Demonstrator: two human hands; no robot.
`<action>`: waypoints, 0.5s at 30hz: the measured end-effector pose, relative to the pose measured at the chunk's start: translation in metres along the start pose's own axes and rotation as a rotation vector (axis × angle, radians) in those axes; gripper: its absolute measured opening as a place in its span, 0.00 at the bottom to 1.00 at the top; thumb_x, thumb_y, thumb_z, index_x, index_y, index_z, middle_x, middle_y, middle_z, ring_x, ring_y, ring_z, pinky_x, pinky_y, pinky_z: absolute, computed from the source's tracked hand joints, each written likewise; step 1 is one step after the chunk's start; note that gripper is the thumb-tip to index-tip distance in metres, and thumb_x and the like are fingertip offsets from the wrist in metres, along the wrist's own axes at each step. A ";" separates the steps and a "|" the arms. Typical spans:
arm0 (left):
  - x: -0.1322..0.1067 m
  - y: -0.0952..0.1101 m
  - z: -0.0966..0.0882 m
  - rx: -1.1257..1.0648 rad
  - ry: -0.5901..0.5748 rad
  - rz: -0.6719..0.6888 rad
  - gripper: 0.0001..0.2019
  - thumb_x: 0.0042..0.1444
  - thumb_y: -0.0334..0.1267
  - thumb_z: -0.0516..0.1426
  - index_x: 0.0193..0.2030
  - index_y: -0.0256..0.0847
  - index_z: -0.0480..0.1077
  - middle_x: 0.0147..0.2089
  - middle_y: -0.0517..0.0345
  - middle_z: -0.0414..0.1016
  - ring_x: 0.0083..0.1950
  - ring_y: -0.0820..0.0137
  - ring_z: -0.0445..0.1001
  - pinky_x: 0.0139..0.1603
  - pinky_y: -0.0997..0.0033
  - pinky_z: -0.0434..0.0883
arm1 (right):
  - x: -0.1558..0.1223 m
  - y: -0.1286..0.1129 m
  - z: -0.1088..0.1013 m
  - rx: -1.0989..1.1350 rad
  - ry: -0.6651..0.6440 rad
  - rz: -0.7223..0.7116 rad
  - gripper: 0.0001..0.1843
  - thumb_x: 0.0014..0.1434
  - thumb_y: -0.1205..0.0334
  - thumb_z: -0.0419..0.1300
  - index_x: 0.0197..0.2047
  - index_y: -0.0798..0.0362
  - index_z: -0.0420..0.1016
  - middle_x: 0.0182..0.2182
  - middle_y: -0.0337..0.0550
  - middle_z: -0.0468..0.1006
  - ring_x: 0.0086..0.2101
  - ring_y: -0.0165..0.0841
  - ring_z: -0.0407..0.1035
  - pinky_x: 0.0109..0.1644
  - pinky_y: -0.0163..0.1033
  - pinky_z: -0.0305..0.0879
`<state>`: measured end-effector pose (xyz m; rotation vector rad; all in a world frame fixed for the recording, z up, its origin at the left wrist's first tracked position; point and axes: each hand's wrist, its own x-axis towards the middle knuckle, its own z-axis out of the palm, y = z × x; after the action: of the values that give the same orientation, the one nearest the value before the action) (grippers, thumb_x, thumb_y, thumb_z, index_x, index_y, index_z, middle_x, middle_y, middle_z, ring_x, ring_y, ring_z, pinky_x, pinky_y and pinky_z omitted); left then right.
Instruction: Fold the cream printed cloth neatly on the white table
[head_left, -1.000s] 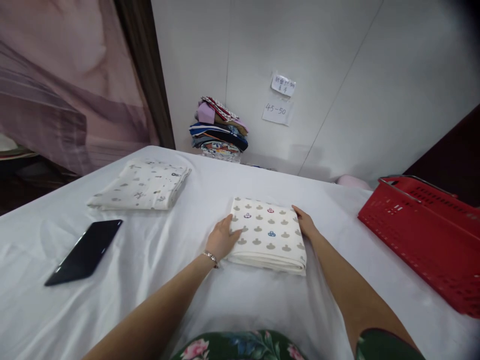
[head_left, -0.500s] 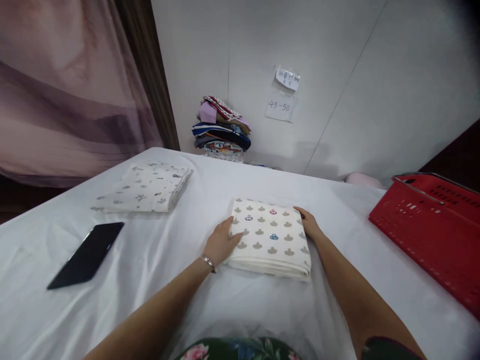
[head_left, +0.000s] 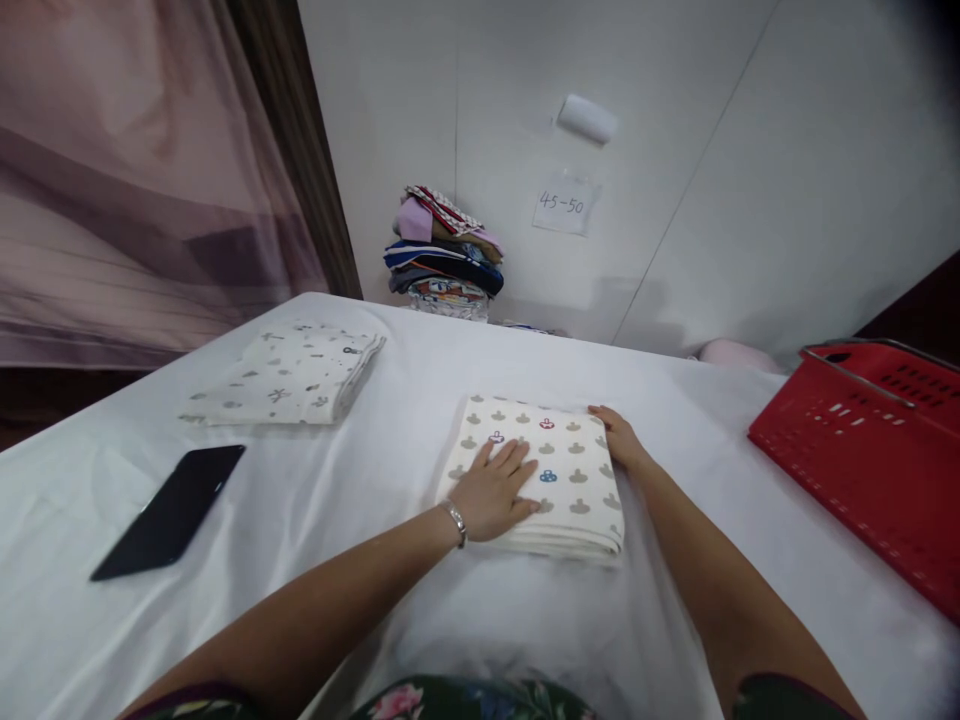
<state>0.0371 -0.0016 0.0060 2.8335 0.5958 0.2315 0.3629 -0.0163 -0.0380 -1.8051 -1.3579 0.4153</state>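
A folded cream cloth (head_left: 566,455) with small printed figures lies on the white table (head_left: 405,390) in front of me. My left hand (head_left: 495,490) rests flat on top of its near left part, fingers stretched out and open. My right hand (head_left: 619,438) touches the cloth's right edge, fingers lightly curled against it; I cannot make out a grip. A thin bracelet sits on my left wrist.
A second folded patterned cloth (head_left: 289,375) lies at the far left. A black phone (head_left: 169,510) rests near the left edge. A red plastic basket (head_left: 862,440) stands at the right. A pile of folded clothes (head_left: 442,255) sits against the wall.
My left hand has moved from the cloth's left edge onto its top and now lies flat. The right hand has stayed at the right edge. A wall note has curled up.
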 end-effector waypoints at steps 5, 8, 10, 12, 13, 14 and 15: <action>-0.004 0.001 -0.003 -0.012 -0.009 -0.008 0.29 0.60 0.55 0.39 0.65 0.45 0.49 0.69 0.55 0.41 0.69 0.63 0.36 0.66 0.53 0.33 | 0.009 0.005 0.004 -0.009 0.054 0.055 0.17 0.46 0.60 0.56 0.40 0.51 0.77 0.49 0.44 0.72 0.56 0.40 0.56 0.61 0.47 0.50; -0.003 0.002 -0.005 -0.035 -0.004 -0.018 0.28 0.59 0.55 0.41 0.64 0.47 0.50 0.69 0.57 0.42 0.69 0.63 0.37 0.66 0.53 0.33 | 0.005 0.003 0.006 0.002 0.044 0.071 0.20 0.45 0.60 0.56 0.43 0.52 0.75 0.49 0.44 0.73 0.53 0.39 0.61 0.58 0.46 0.54; -0.003 0.002 -0.004 -0.048 0.003 -0.020 0.28 0.59 0.55 0.42 0.64 0.47 0.51 0.69 0.57 0.42 0.69 0.63 0.38 0.66 0.53 0.34 | 0.000 -0.001 0.005 0.014 0.016 0.072 0.21 0.45 0.60 0.56 0.44 0.52 0.75 0.48 0.43 0.74 0.49 0.38 0.65 0.55 0.44 0.59; -0.003 0.002 -0.004 -0.056 0.012 -0.022 0.29 0.59 0.55 0.42 0.64 0.47 0.51 0.69 0.56 0.43 0.69 0.63 0.38 0.66 0.53 0.34 | -0.004 -0.007 0.000 0.022 -0.012 0.080 0.21 0.46 0.60 0.55 0.44 0.52 0.75 0.45 0.42 0.76 0.45 0.37 0.69 0.51 0.43 0.63; -0.003 0.002 -0.004 -0.058 0.011 -0.023 0.29 0.59 0.55 0.42 0.64 0.46 0.51 0.69 0.55 0.43 0.69 0.63 0.38 0.66 0.53 0.34 | -0.006 -0.011 -0.003 0.020 -0.014 0.091 0.21 0.46 0.60 0.55 0.45 0.52 0.75 0.43 0.43 0.77 0.43 0.38 0.70 0.50 0.43 0.64; -0.003 0.003 -0.004 -0.060 0.007 -0.025 0.29 0.59 0.55 0.41 0.64 0.46 0.51 0.69 0.56 0.43 0.69 0.63 0.38 0.66 0.53 0.34 | -0.007 -0.016 -0.007 0.012 -0.001 0.105 0.21 0.47 0.59 0.55 0.45 0.53 0.75 0.42 0.44 0.77 0.43 0.39 0.70 0.49 0.44 0.65; -0.003 0.003 -0.004 -0.061 0.003 -0.027 0.29 0.59 0.56 0.41 0.64 0.47 0.51 0.69 0.56 0.42 0.69 0.63 0.37 0.66 0.53 0.33 | -0.008 -0.022 -0.010 -0.001 0.026 0.121 0.22 0.48 0.59 0.54 0.46 0.54 0.74 0.43 0.47 0.77 0.43 0.40 0.70 0.49 0.46 0.64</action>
<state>0.0347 -0.0044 0.0106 2.7652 0.6159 0.2446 0.3531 -0.0257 -0.0168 -1.8938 -1.2352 0.4535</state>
